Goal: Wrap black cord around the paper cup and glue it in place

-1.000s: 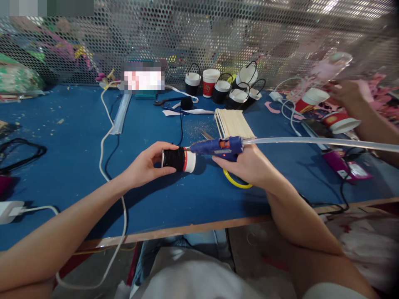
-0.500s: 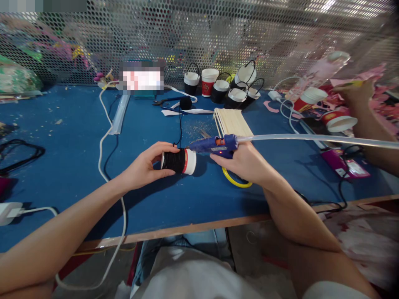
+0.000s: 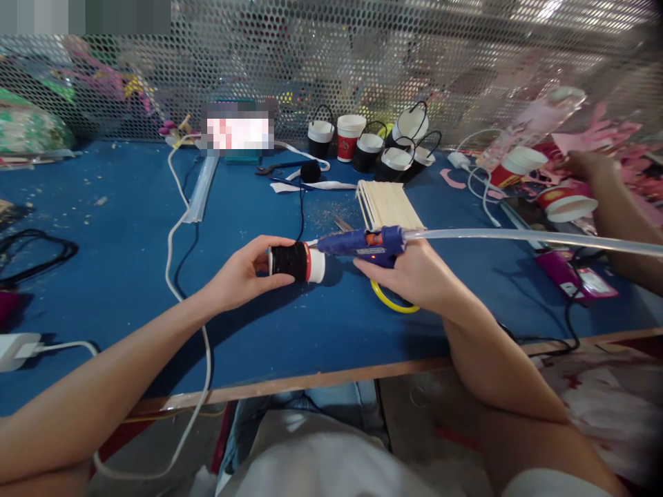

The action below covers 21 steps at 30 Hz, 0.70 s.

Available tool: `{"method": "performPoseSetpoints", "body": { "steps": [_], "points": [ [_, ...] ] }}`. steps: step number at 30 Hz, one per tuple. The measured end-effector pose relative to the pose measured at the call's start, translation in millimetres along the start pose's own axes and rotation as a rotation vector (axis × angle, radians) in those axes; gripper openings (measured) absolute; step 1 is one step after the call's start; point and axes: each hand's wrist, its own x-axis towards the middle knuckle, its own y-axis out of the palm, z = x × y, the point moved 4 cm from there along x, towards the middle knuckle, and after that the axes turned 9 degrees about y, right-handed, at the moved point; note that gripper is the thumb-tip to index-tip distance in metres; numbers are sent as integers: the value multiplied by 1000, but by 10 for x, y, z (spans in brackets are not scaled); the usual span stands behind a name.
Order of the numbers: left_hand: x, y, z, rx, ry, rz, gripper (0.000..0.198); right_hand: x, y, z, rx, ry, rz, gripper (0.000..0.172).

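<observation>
My left hand [image 3: 248, 275] is closed round a paper cup [image 3: 317, 266] lying on its side above the blue table. Black cord [image 3: 290, 262] is wound round most of the cup, leaving a red band and a white part uncovered at its right end. From the cup the cord runs back to a black ball of cord [image 3: 310, 171]. My right hand [image 3: 414, 276] grips a blue glue gun [image 3: 362, 243], its nozzle at the upper edge of the cup near the red band. A long clear glue stick [image 3: 518, 238] extends from the gun's rear to the right.
Cord-wrapped cups with handles [image 3: 396, 162] stand at the back by a perforated metal screen [image 3: 290, 62]. Wooden sticks [image 3: 391, 203] and yellow-handled scissors [image 3: 394, 304] lie near my right hand. A white cable [image 3: 168, 255] crosses the left side. Another person's hand [image 3: 590, 169] is among pink scraps at right.
The cup has turned slightly in my left hand, and the glue gun has shifted a little to the right. At the far right, the other person's hand has moved lower.
</observation>
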Motion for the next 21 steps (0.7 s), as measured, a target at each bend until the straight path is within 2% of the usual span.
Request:
{"method": "performPoseSetpoints", "body": {
  "steps": [6, 21],
  "points": [
    [6, -13, 10, -65, -82, -37, 52, -32, 6, -4, -15, -4, 0, 20],
    [8, -60, 39, 16, -156, -98, 54, -58, -7, 65, -19, -55, 57, 18]
  ]
}}
